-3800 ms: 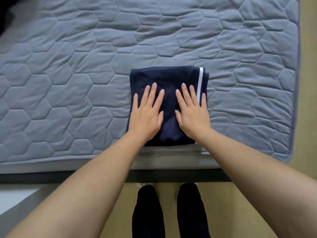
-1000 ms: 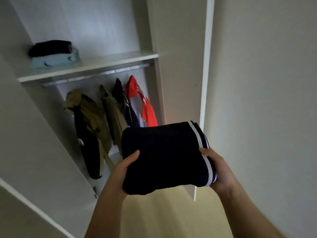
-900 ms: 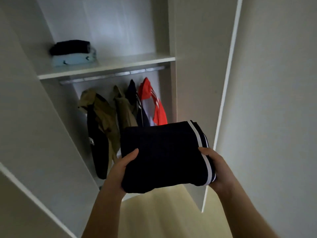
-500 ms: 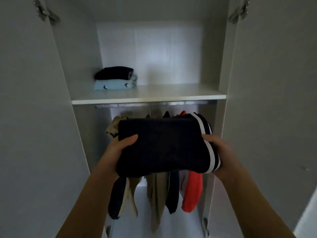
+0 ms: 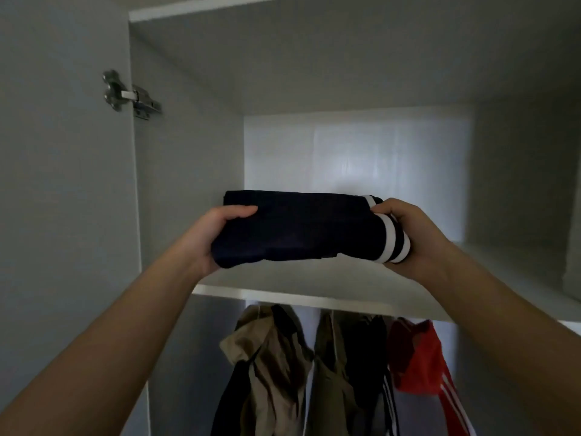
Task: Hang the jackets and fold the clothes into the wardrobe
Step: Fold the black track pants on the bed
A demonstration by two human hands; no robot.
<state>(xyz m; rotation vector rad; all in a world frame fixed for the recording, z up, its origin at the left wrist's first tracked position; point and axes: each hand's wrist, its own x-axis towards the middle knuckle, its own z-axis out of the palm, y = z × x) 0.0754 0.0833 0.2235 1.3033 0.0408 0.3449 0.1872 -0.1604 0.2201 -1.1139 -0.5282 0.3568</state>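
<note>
A folded navy garment with white stripes [image 5: 301,228] is held up inside the upper compartment of the white wardrobe, just above its shelf [image 5: 314,298]. My left hand [image 5: 213,237] grips the garment's left end, thumb on top. My right hand [image 5: 412,237] grips its striped right end. The folded stack seen earlier on the shelf is hidden behind the garment and my hands.
Below the shelf hang several jackets: an olive one [image 5: 267,357], a second olive one [image 5: 330,372], a dark one [image 5: 374,350] and a red one with white stripes [image 5: 418,363]. The open left door [image 5: 63,184] carries a metal hinge [image 5: 129,96].
I carried the folded navy garment from the bed to the wardrobe. In the last half second both hands raised it from in front of the jackets up to shelf level.
</note>
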